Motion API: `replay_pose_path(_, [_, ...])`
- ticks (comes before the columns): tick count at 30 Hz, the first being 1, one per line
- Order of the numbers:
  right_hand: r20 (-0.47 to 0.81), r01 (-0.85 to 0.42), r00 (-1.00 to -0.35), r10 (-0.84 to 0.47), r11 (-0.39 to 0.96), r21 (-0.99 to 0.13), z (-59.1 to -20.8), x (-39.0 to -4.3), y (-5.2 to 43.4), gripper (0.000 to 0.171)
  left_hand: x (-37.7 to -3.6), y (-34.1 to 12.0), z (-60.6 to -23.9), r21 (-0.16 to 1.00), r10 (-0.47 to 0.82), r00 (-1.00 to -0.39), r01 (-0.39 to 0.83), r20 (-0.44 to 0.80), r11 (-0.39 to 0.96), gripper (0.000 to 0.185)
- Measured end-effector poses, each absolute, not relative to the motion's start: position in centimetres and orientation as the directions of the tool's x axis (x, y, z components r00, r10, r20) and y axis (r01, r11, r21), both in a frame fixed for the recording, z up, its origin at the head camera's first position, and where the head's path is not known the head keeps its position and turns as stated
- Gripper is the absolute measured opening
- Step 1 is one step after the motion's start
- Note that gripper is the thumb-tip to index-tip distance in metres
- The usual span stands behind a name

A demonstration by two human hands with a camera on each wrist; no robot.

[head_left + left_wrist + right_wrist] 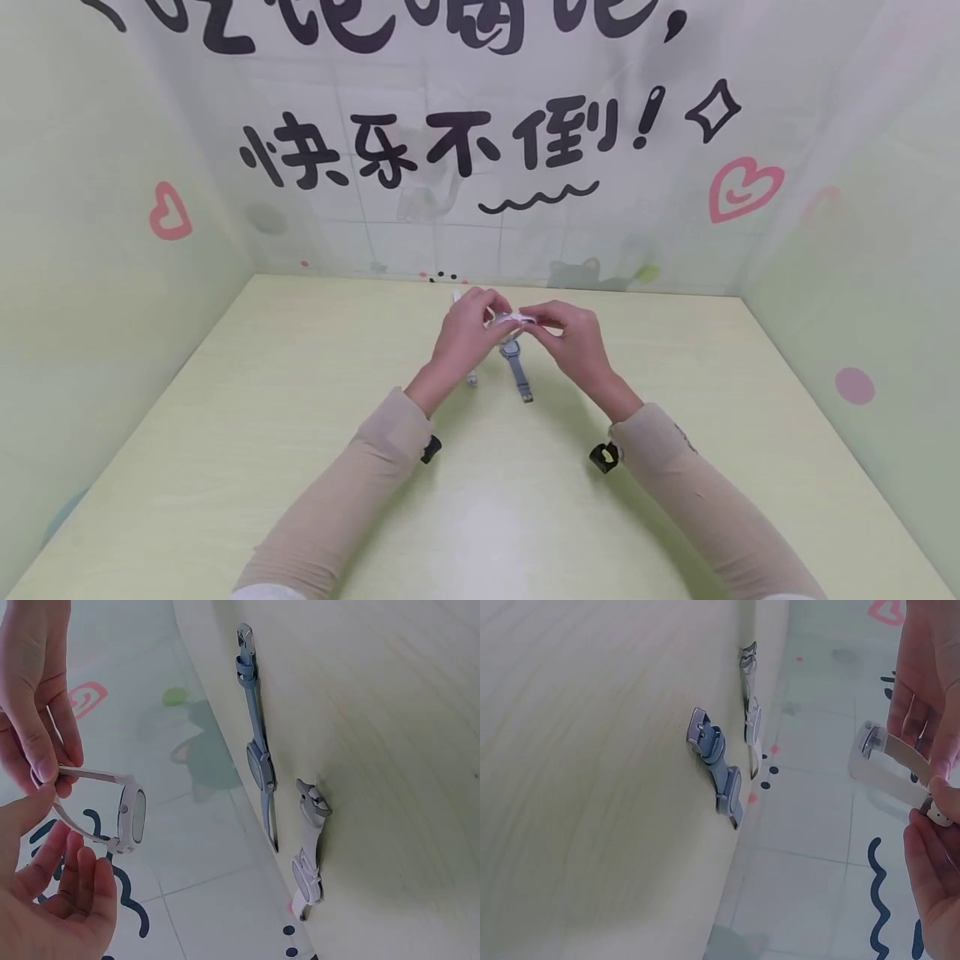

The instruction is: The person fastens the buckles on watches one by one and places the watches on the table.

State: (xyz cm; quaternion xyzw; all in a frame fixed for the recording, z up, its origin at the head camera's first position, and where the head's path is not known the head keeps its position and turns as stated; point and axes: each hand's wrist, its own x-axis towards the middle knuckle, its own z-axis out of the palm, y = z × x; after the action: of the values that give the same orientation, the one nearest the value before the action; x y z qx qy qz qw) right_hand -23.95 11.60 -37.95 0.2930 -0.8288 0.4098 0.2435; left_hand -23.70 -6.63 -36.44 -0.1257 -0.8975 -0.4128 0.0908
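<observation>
A white wristwatch is held up above the far part of the table between both hands. My left hand pinches it from the left, and my right hand pinches it from the right. Its round case hangs clear of the fingers in the left wrist view, the strap curving back to the fingertips. The right wrist view shows a buckle on its pale strap. Below the hands lie a blue-grey watch and, left of it, a second white watch, partly hidden by my left hand in the head view.
The pale wooden table is closed in by printed sheets on the back and both sides. The back sheet rises just behind the watches. Black wrist mounts hang beneath the sleeves.
</observation>
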Motion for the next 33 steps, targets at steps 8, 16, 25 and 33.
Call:
replay_pose_path(8, [0.695,-0.703,-0.669,-0.264,0.527,-0.477,-37.6,-23.7,11.3,0.021,-22.8,-6.2,-35.6,0.573,0.145,-0.949,0.287,0.282,0.768,0.023])
replay_pose_path(16, [0.694,-0.703,-0.66,-0.286,0.562,-0.437,-37.6,-23.7,11.3,0.019,-23.2,-6.5,-35.9,0.767,0.11,-0.974,0.224,0.198,0.601,0.02])
replay_pose_path(25, [0.686,-0.707,-0.648,-0.33,0.596,-0.381,-37.6,-23.5,11.1,0.019,-24.0,-7.0,-36.2,0.93,0.119,-0.993,0.056,0.014,0.363,0.019])
replay_pose_path(33, [0.679,-0.734,-0.622,-0.391,0.592,-0.332,-37.8,-23.5,10.7,0.017,-24.0,-7.0,-35.9,0.924,0.15,-0.987,0.001,-0.062,0.383,0.022])
